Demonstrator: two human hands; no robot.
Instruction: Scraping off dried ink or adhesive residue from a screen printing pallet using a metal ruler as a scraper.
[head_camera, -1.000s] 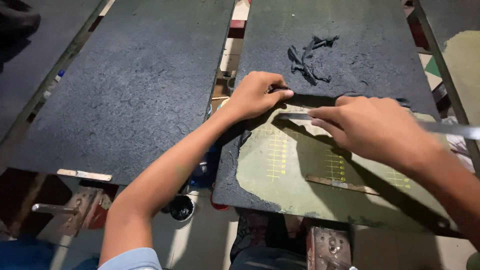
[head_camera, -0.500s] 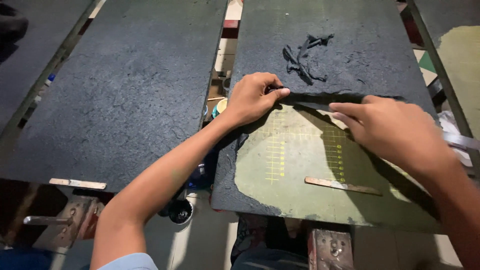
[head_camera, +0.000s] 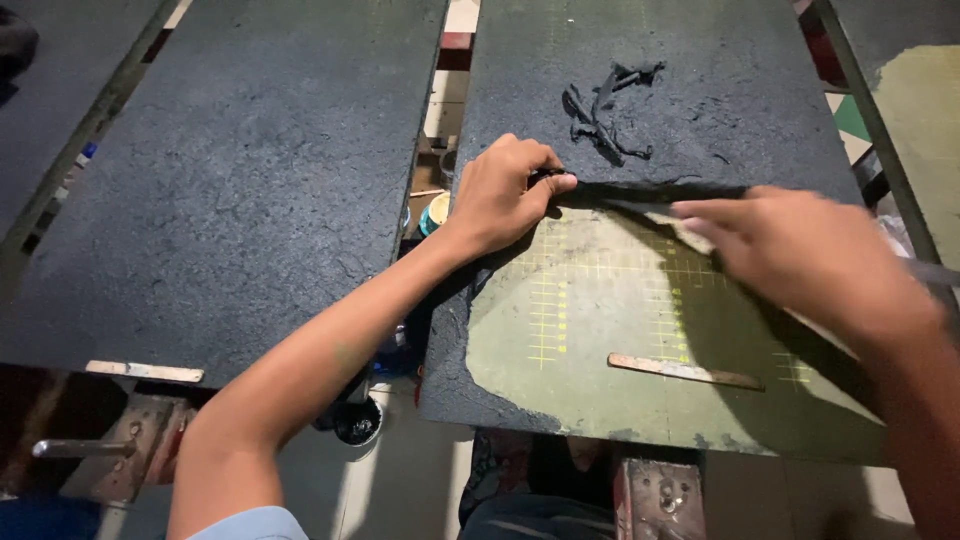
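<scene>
My left hand (head_camera: 505, 195) pinches the peeled edge of a black rough coating (head_camera: 700, 80) that covers the far part of a green gridded board (head_camera: 600, 330). My right hand (head_camera: 810, 255) is blurred and grips a long flat metal blade (head_camera: 930, 270). The blade's tip lies along the coating's edge, just right of my left fingers. A clump of scraped-off black strips (head_camera: 605, 110) rests on the coating beyond my left hand. A thin wooden stick (head_camera: 685, 370) lies on the bare green area below my right hand.
A second board fully covered in black coating (head_camera: 230, 180) lies to the left across a narrow gap. Small pots (head_camera: 435, 210) show in that gap. Metal clamps (head_camera: 110, 450) and a stand (head_camera: 655, 500) sit below the boards. Another greenish board (head_camera: 920, 110) is at far right.
My right hand has slid to the right along the coating's edge and risen slightly. My left hand keeps its pinch at the same spot.
</scene>
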